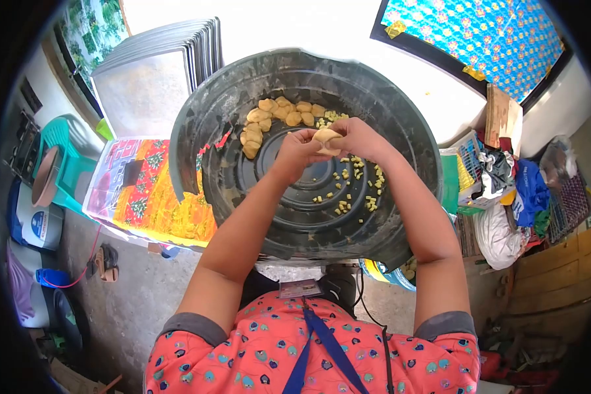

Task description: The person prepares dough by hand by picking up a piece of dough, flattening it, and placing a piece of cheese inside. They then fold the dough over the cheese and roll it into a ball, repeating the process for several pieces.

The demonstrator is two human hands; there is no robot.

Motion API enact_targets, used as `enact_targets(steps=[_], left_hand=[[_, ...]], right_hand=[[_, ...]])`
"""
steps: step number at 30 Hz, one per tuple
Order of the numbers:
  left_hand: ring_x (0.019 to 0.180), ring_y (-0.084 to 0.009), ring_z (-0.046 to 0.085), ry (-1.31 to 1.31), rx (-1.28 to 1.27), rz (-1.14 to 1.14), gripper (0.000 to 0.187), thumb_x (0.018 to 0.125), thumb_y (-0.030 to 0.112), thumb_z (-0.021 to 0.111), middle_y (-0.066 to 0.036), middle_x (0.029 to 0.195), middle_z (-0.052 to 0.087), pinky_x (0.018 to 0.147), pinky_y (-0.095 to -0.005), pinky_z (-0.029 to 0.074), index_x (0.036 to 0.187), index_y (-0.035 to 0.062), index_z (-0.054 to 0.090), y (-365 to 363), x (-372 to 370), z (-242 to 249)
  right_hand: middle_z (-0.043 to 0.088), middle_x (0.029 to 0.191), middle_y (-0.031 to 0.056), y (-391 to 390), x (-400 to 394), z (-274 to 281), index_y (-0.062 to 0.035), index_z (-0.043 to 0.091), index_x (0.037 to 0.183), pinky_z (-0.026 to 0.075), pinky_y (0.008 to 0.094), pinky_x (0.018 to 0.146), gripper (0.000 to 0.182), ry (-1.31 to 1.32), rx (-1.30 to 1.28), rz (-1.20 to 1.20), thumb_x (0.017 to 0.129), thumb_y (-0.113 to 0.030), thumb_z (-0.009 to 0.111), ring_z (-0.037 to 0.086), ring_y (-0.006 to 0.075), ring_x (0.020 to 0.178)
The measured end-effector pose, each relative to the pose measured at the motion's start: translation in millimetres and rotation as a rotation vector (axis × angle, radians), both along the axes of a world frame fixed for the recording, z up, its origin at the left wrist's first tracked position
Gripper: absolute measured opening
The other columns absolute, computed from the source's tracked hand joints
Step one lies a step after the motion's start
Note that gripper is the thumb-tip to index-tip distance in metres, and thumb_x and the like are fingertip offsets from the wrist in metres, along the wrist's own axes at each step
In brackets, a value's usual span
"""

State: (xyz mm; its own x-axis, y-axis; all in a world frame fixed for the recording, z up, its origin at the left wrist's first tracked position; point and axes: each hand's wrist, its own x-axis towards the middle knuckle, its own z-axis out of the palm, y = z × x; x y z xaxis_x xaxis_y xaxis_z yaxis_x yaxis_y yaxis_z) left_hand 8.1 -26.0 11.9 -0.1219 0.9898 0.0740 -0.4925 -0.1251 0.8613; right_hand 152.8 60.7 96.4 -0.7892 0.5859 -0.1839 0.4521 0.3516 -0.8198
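My left hand and my right hand meet over a big round black tub. Between them they pinch a pale tan piece of dough, its near side partly covered by fingers. Several rounded tan dough lumps lie in a curved row along the tub's far left floor. Small yellow cubes are scattered to the right of and below my hands. More of these cubes sit in a cluster just behind my right hand.
Left of the tub, thin grey trays stand stacked on edge behind a colourful table cover. A green plastic chair is farther left. At the right stand a crate with cloths and a white sack. A cloth-lined tray lies at the back right.
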Motion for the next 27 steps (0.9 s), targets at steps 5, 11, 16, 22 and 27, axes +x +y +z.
enact_targets(steps=[5, 11, 16, 22, 27], left_hand=[[0.087, -0.0243, 0.065, 0.079, 0.016, 0.034, 0.032, 0.082, 0.002, 0.054, -0.016, 0.105, 0.061, 0.078, -0.0341, 0.056, 0.112, -0.0075, 0.053, -1.7, 3.0, 3.6], [0.084, -0.0217, 0.065, -0.139, 0.021, -0.103, 0.028, 0.085, 0.005, 0.056, -0.015, 0.103, 0.061, 0.076, -0.0335, 0.057, 0.110, -0.0065, 0.052, -5.5, -3.0, 4.0], [0.078, -0.0172, 0.064, 0.043, -0.033, 0.030, 0.023, 0.084, 0.007, 0.060, -0.013, 0.098, 0.062, 0.072, -0.0301, 0.056, 0.103, -0.0047, 0.054, -7.2, 3.6, 5.2], [0.075, -0.0162, 0.064, 0.361, -0.077, 0.166, 0.019, 0.082, 0.003, 0.056, -0.011, 0.091, 0.063, 0.065, -0.0279, 0.056, 0.100, -0.0038, 0.055, 0.3, 8.1, 2.1], [0.070, -0.0204, 0.064, -0.020, -0.166, 0.218, 0.021, 0.082, 0.002, 0.048, -0.014, 0.091, 0.063, 0.060, -0.0305, 0.057, 0.101, -0.0044, 0.053, -3.9, -0.9, 0.2]], right_hand=[[0.065, 0.086, 0.0112, 5.1, 0.0, -4.6, 0.0074, 0.061, 0.103, 0.051, 0.0263, 0.061, 0.030, 0.026, 0.175, -0.019, 0.075, -0.004, 0.061, 0.062, 0.0151, 0.069], [0.064, 0.089, 0.0114, 7.3, 6.7, 5.1, 0.0077, 0.059, 0.108, 0.050, 0.0256, 0.062, 0.035, 0.084, -0.132, -0.059, 0.074, -0.002, 0.062, 0.062, 0.0147, 0.070], [0.063, 0.088, 0.0102, 0.0, 4.6, 4.9, 0.0061, 0.060, 0.106, 0.050, 0.0245, 0.063, 0.034, 0.122, -0.127, 0.000, 0.073, -0.002, 0.063, 0.061, 0.0133, 0.073], [0.063, 0.090, 0.0094, 12.8, 9.1, 1.9, 0.0043, 0.058, 0.108, 0.051, 0.0247, 0.070, 0.032, 0.062, -0.132, 0.076, 0.077, -0.001, 0.059, 0.062, 0.0142, 0.077], [0.063, 0.093, 0.0104, 38.3, 23.8, -11.5, 0.0025, 0.055, 0.115, 0.051, 0.0275, 0.077, 0.036, 0.083, -0.257, -0.103, 0.081, -0.007, 0.058, 0.061, 0.0151, 0.086]])
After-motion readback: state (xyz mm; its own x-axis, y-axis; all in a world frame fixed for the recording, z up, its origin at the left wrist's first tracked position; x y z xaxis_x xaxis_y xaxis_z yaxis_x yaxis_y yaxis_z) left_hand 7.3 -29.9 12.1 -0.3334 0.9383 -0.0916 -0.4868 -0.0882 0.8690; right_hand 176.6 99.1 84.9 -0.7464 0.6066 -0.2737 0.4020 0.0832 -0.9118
